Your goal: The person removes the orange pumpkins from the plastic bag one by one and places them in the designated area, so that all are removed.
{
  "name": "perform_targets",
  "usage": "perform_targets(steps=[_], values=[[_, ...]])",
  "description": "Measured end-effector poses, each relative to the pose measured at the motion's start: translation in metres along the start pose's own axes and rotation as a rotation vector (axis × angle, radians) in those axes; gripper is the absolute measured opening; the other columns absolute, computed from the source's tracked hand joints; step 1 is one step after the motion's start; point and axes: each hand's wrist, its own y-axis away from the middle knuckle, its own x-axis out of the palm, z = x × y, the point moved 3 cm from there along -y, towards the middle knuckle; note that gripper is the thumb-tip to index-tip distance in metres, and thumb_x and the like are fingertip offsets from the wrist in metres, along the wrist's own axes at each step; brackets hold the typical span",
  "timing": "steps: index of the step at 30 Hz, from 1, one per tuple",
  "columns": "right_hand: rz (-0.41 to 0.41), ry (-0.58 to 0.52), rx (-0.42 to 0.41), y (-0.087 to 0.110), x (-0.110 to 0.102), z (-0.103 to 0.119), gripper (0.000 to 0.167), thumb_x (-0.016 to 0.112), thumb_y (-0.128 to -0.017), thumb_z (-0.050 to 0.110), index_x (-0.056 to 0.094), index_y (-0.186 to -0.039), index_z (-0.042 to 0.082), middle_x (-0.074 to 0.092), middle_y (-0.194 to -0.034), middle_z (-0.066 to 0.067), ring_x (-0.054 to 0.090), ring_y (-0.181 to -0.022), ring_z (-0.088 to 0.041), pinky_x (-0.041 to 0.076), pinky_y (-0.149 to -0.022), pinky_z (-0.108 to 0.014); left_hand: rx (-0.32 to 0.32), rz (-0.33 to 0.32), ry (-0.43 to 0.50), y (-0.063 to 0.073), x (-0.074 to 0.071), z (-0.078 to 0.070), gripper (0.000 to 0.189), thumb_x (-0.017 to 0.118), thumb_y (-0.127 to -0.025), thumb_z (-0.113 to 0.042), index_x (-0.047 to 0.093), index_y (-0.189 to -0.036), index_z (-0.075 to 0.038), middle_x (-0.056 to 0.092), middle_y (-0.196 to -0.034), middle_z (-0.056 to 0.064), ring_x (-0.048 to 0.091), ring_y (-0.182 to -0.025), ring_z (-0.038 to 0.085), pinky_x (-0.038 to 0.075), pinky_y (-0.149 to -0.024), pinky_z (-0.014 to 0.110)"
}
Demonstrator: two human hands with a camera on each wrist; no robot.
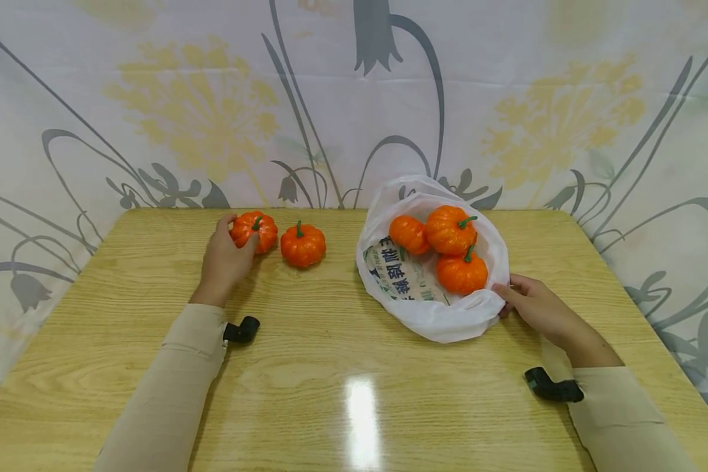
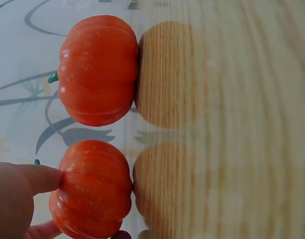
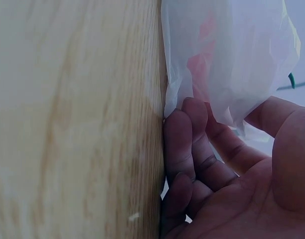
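Observation:
At the table's back left, my left hand [image 1: 227, 262] grips a small orange toy pumpkin [image 1: 259, 226], thumb on its near side and fingers around the far side. The left wrist view shows this pumpkin [image 2: 95, 191] on the tabletop. A second pumpkin [image 1: 303, 246] with a green stem sits just right of it, apart from the hand. Right of centre stands an open white plastic bag [image 1: 436, 321] with three pumpkins inside, one of them [image 1: 461, 272] near the right rim. My right hand [image 1: 537, 305] pinches the bag's right rim between thumb and fingers.
The wooden table [image 1: 295, 367] ends at the back against a flower-patterned cloth [image 1: 330, 98]. Printed lettering [image 1: 398, 275] shows on the bag inside. A black wrist camera mount [image 1: 242, 330] sits on the left sleeve, another [image 1: 553, 387] on the right.

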Motion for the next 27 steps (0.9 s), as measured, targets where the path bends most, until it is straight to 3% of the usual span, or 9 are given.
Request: perform_targets(steps=[10, 20, 27], values=[[-0.008, -0.003, 0.001, -0.0001, 0.0004, 0.0000, 0.047, 0.043, -0.107, 0.038, 0.054, -0.126, -0.003, 0.063, -0.087, 0.001, 0.058, -0.082, -0.010, 0.048, -0.076, -0.021, -0.013, 0.034, -0.036, 0.0004, -0.0004, 0.0002, 0.073, 0.046, -0.103, -0.042, 0.018, -0.159, -0.006, 0.032, -0.159, 0.026, 0.032, -0.146, 0.045, 0.030, -0.118, 0.058], [-0.013, 0.002, 0.002, 0.0004, 0.0002, -0.0011, 0.046, 0.043, -0.107, 0.038, 0.054, -0.126, -0.003, 0.063, -0.087, 0.001, 0.058, -0.081, -0.010, 0.048, -0.076, -0.021, -0.059, 0.111, -0.083, 0.0000, 0.0008, -0.0009, 0.077, 0.038, -0.103, -0.052, 0.017, -0.159, -0.005, 0.029, -0.161, 0.024, 0.030, -0.147, 0.044, 0.027, -0.119, 0.058], [-0.016, 0.014, -0.006, 0.0000, 0.0005, 0.0002, 0.045, 0.043, -0.107, 0.037, 0.055, -0.125, -0.003, 0.063, -0.088, -0.001, 0.058, -0.082, -0.010, 0.048, -0.076, -0.021, -0.053, 0.064, -0.096, 0.0013, 0.0006, -0.0035, 0.077, 0.030, -0.102, -0.059, 0.014, -0.161, -0.010, 0.028, -0.160, 0.027, 0.026, -0.144, 0.052, 0.023, -0.114, 0.068]])
